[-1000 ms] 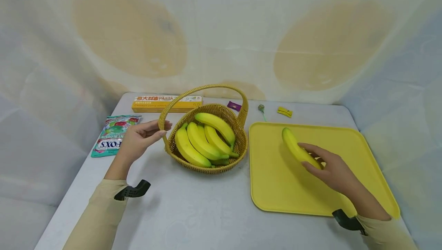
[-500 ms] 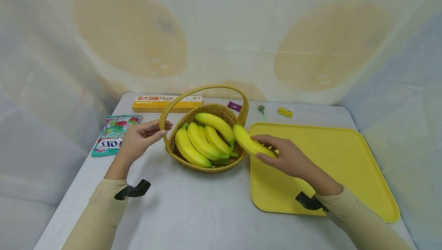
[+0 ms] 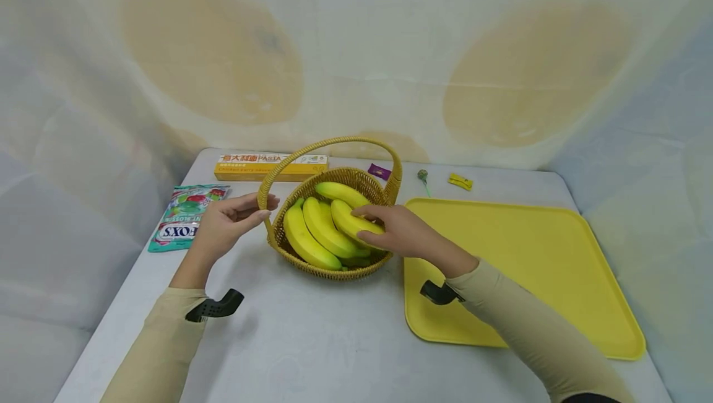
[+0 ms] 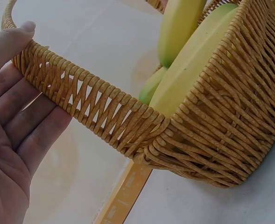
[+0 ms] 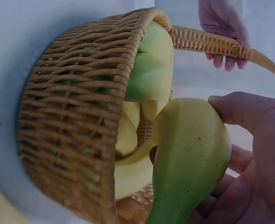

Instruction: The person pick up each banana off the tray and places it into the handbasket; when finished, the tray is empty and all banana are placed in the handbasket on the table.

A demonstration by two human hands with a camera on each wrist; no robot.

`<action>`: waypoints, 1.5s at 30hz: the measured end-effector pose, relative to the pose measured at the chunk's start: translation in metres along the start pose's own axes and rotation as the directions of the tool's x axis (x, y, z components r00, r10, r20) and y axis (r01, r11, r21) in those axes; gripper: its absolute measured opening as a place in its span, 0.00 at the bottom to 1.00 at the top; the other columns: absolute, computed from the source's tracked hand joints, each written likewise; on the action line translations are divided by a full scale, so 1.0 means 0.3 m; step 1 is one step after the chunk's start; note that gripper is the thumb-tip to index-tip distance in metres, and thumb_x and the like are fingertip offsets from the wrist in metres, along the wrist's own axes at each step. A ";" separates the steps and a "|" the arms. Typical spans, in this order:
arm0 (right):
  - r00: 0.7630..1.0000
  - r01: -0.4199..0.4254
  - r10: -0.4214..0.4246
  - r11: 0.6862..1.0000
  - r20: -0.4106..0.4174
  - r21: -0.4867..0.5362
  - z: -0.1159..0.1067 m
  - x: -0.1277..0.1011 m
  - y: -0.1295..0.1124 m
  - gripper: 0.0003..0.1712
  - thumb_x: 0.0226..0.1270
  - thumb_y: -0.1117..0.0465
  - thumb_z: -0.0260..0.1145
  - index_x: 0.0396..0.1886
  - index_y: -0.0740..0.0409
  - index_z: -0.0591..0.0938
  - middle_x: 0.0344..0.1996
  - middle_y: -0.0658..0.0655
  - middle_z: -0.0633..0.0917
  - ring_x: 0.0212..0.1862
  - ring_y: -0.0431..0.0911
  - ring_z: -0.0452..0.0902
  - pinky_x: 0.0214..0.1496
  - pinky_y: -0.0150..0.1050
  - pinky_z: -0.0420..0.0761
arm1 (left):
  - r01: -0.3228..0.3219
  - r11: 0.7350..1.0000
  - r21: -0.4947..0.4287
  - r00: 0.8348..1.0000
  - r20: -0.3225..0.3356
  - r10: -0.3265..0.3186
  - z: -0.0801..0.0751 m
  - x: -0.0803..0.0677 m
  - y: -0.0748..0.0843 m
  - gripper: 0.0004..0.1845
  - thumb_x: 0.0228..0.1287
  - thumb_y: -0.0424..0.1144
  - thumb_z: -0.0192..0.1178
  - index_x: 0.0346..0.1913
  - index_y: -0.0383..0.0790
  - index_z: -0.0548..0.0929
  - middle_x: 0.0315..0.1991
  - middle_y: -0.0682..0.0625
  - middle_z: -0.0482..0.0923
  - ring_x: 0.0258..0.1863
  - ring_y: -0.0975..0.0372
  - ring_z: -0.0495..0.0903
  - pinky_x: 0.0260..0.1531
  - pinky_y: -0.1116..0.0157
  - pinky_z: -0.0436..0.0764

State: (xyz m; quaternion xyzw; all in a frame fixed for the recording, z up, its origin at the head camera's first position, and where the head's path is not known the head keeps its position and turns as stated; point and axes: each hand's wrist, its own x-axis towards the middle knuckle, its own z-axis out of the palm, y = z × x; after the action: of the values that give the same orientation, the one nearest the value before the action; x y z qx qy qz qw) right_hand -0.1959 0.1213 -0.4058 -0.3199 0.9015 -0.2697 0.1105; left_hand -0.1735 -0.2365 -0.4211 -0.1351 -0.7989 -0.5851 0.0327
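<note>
Holding a smooth, curved yellow banana (image 3: 356, 220) in my right hand (image 3: 398, 233), I have my fingers and thumb curled around it, over the woven wicker basket (image 3: 334, 267). The basket is oval, made of tan plaited cane, with a tall arched handle (image 3: 334, 141). Inside it lie several more bananas (image 3: 317, 229), glossy, yellow with greenish tips. My left hand (image 3: 223, 226) sits at the basket's left side, the thumb pressed on the ribbed handle and the fingers fairly straight beneath it; whether they actually touch the cane is hard to tell. Just right of the basket lies a flat yellow plastic tray (image 3: 529, 267) with rounded corners. Behind the basket sits a long yellow pasta box (image 3: 270, 166); left of the basket lies a crinkly green sweet packet (image 3: 186, 214). Three small wrapped sweets (image 3: 423, 177) lie behind the tray. Everything rests on a pale grey table (image 3: 312, 341), with loose, creased cream cloth hanging all round.
</note>
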 end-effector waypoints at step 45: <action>0.969 -0.070 0.106 0.984 -0.222 0.164 0.064 -0.008 0.080 0.23 0.79 0.50 0.59 0.67 0.54 0.79 0.55 0.54 0.82 0.47 0.45 0.78 0.45 0.43 0.81 | -0.009 1.000 -0.001 1.000 0.007 0.009 0.000 0.005 -0.005 0.18 0.71 0.37 0.66 0.59 0.33 0.84 0.52 0.50 0.87 0.51 0.66 0.86 0.52 0.71 0.82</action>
State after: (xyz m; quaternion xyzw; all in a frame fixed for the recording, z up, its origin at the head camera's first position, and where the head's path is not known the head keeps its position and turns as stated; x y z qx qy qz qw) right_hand -0.1992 0.1304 -0.4349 -0.2366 0.8979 -0.3689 0.0419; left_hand -0.1753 -0.2368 -0.4222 -0.1409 -0.7981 -0.5850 0.0327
